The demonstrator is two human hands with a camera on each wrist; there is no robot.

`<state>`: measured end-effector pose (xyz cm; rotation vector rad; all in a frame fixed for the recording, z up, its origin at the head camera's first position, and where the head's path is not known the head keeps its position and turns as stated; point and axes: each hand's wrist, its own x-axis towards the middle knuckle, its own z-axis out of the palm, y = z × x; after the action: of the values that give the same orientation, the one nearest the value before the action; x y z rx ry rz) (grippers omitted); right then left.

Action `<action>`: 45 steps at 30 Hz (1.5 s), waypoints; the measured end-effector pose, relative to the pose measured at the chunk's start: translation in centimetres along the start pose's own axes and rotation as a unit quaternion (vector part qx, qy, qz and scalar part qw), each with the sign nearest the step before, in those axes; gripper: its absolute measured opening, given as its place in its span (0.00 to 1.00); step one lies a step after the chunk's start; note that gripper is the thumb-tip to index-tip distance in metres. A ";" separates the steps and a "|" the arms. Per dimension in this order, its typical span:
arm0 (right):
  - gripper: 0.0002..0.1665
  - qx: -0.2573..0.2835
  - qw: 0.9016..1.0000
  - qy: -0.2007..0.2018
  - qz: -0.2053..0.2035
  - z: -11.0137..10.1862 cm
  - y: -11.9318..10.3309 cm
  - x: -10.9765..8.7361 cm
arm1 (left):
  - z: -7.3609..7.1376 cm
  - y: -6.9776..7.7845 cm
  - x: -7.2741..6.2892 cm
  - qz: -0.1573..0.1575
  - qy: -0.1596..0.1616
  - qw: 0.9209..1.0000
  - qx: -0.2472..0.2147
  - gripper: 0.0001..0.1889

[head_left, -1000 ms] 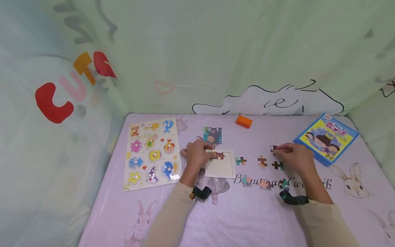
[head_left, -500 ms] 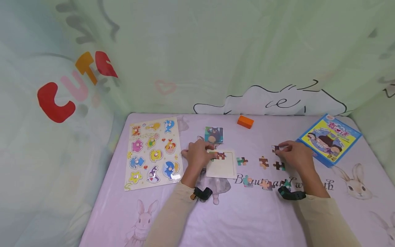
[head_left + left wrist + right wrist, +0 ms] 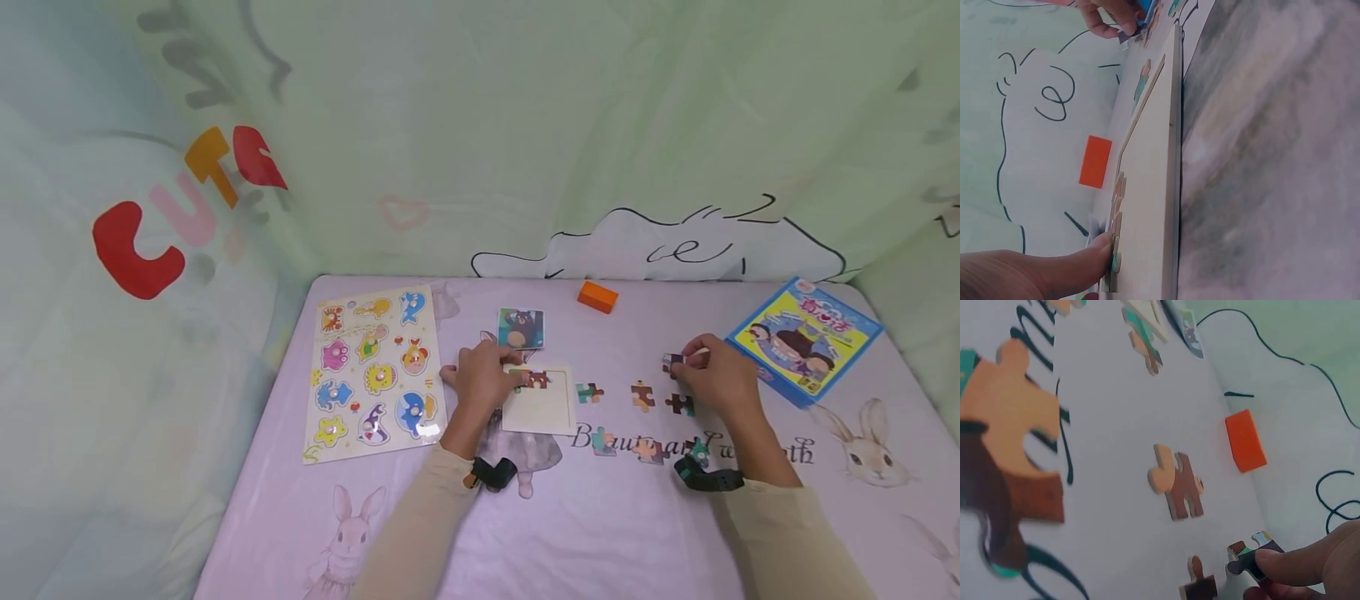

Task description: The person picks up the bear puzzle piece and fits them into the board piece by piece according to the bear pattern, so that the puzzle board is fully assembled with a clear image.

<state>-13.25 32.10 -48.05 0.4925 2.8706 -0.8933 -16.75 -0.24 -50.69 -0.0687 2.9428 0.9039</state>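
Note:
My left hand [image 3: 483, 379] grips the upper left corner of a pale wooden puzzle board [image 3: 536, 412]. Its thumb [image 3: 1094, 256] lies against joined brown and green pieces [image 3: 536, 379] along the board's top edge. To the right, my right hand [image 3: 720, 375] pinches a dark puzzle piece [image 3: 1254, 562] between thumb and fingers; in the right wrist view the piece is tilted. Several loose pieces lie between and below the hands, among them a brown one [image 3: 642, 396], a dark one [image 3: 679, 404] and a green one [image 3: 589, 392].
A bear picture card [image 3: 521, 329] lies behind the board. An orange block [image 3: 597, 297] sits near the back edge, and a blue game box [image 3: 806, 337] stands beyond my right hand. At left is a sea-animal peg puzzle [image 3: 372, 375].
My right hand has closed its fingertips on the dark piece and tilted it slightly. My left hand has stayed at the board's corner; the whole view has shifted a little.

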 end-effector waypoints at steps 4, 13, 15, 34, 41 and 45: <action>0.18 0.017 0.999 0.015 -0.027 0.3 -1.0 -0.6 | 0.1 0.0 0.0 0.002 0.003 1.000 -0.001 0.12; 0.18 0.047 0.997 -0.023 -0.052 1.7 -4.8 -2.0 | 0.1 -0.1 -0.1 0.008 0.006 1.000 0.004 0.13; 0.17 0.055 0.996 -0.033 -0.056 2.1 -5.7 -2.3 | 0.1 -0.1 -0.1 0.009 0.006 1.000 0.004 0.13; 0.16 0.079 0.990 -0.099 -0.054 6.1 -10.7 -2.7 | 0.1 -0.1 -0.2 0.011 0.008 1.000 0.007 0.13; 0.15 0.078 0.990 -0.107 -0.042 7.3 -11.0 -2.5 | 0.1 -0.1 -0.1 0.005 0.002 1.000 0.005 0.12; 0.14 0.080 0.990 -0.114 -0.035 7.6 -11.1 -2.5 | 0.1 0.0 -0.1 0.004 0.003 1.000 0.005 0.12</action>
<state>-14.57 18.49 -47.86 0.2815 2.6373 -1.1185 -16.68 -0.24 -50.78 -0.0603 2.9548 0.8900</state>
